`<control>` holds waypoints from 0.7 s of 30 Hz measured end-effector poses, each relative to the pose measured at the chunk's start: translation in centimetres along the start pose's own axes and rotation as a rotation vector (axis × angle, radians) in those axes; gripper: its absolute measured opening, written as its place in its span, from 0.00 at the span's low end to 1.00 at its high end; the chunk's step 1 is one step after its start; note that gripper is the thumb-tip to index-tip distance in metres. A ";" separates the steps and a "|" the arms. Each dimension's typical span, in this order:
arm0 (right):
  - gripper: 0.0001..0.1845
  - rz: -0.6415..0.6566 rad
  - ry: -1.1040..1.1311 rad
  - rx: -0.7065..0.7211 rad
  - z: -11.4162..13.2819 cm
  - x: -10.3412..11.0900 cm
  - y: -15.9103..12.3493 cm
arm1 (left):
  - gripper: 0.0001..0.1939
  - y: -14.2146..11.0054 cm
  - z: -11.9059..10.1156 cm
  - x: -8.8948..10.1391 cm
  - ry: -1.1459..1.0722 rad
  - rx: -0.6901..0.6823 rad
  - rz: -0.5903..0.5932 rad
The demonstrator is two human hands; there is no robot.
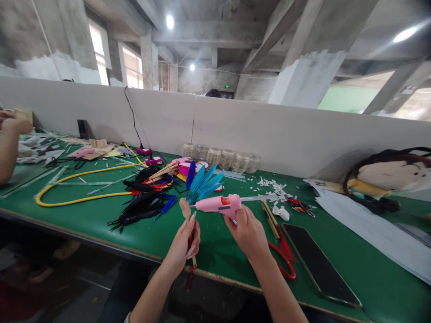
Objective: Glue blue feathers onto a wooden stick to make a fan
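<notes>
1. Your left hand (182,246) has its fingers closed around a thin wooden stick (194,261), upright over the front edge of the bench (218,246), its rounded tan head (184,208) clear above your grip
2. The stick looks light and stiff, probably easy to twist, so the bare shaft just below the head seems the best place to pinch it
3. Your right hand (248,229) has its fingers wrapped around the handle of a pink glue gun (215,205), nozzle beside the tan head; whether they press the trigger you cannot tell from here
4. The gun is likely the heavier piece, hard and smooth; hold it by the handle and treat the nozzle as hot
5. Blue feathers (204,183) fan out just behind the head; they look soft, nearly weightless and easily creased, best taken by their quills, though whether they are attached is unclear
</notes>
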State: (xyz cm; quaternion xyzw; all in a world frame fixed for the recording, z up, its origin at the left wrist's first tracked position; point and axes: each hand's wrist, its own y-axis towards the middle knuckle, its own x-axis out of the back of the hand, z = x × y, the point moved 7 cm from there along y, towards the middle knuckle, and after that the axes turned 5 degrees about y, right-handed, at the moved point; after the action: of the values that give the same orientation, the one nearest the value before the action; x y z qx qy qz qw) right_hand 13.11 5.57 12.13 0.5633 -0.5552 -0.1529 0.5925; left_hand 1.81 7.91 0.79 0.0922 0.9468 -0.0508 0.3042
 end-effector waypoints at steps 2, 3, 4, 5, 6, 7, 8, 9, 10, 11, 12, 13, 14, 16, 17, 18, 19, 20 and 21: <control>0.09 0.003 0.003 -0.005 0.0 0.0 0.0 | 0.20 0.0 0.0 0.0 0.002 0.002 -0.001; 0.09 0.001 0.002 -0.006 0.0 0.0 0.0 | 0.20 0.0 0.0 0.1 0.002 0.001 -0.001; 0.10 -0.001 0.001 -0.006 0.0 0.0 0.0 | 0.20 0.1 0.1 0.1 0.000 -0.001 -0.001; 0.10 -0.002 0.000 -0.003 0.0 0.0 0.0 | 0.20 0.1 0.1 0.1 -0.002 -0.005 0.001; 0.10 -0.003 -0.002 -0.002 0.0 -0.1 0.0 | 0.20 0.1 0.1 0.1 -0.006 -0.010 0.004; 0.10 -0.004 -0.005 -0.001 0.0 -0.1 0.0 | 0.20 0.1 0.1 0.1 -0.010 -0.014 0.008; 0.10 -0.005 -0.009 0.000 0.0 -0.1 0.0 | 0.20 0.2 0.1 0.1 -0.013 -0.015 0.011; 0.10 -0.007 -0.013 0.001 0.0 -0.1 0.0 | 0.20 0.2 0.1 0.1 -0.015 -0.013 0.014; 0.09 -0.010 -0.017 0.001 0.0 -0.1 0.0 | 0.20 0.2 0.1 0.1 -0.016 -0.009 0.015; 0.09 -0.012 -0.023 0.001 0.0 -0.1 -0.1 | 0.20 0.2 0.1 0.0 -0.017 -0.003 0.017; 0.09 -0.014 -0.028 0.001 0.0 0.0 -0.1 | 0.20 0.2 0.1 0.0 -0.018 0.003 0.019; 0.09 -0.014 -0.033 0.001 0.0 0.0 -0.1 | 0.20 0.2 0.2 0.0 -0.019 0.007 0.022; 0.08 -0.015 -0.039 0.000 0.0 0.0 -0.1 | 0.20 0.2 0.2 0.0 -0.022 0.008 0.024; 0.08 -0.014 -0.053 -0.002 0.0 0.1 -0.1 | 0.20 0.2 0.2 0.1 -0.028 0.004 0.031; 0.08 -0.013 -0.061 -0.003 0.1 0.1 0.0 | 0.20 0.2 0.2 0.1 -0.030 0.001 0.036; 0.08 -0.012 -0.070 -0.003 0.1 0.2 0.0 | 0.20 0.2 0.2 0.1 -0.030 0.000 0.040; 0.08 -0.009 -0.079 -0.004 0.1 0.2 0.0 | 0.20 0.2 0.3 0.1 -0.031 0.002 0.043; 0.08 -0.006 -0.090 -0.005 0.1 0.2 0.0 | 0.19 0.1 0.3 0.1 -0.032 0.006 0.045; 0.08 -0.004 -0.100 -0.006 0.1 0.2 0.0 | 0.19 0.1 0.4 0.1 -0.034 0.009 0.046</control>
State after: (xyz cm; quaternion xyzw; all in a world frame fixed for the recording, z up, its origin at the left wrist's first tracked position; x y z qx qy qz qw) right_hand 13.06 5.33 12.19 0.5544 -0.5824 -0.1838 0.5654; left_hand 1.99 7.98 0.42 0.1147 0.9389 -0.0498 0.3207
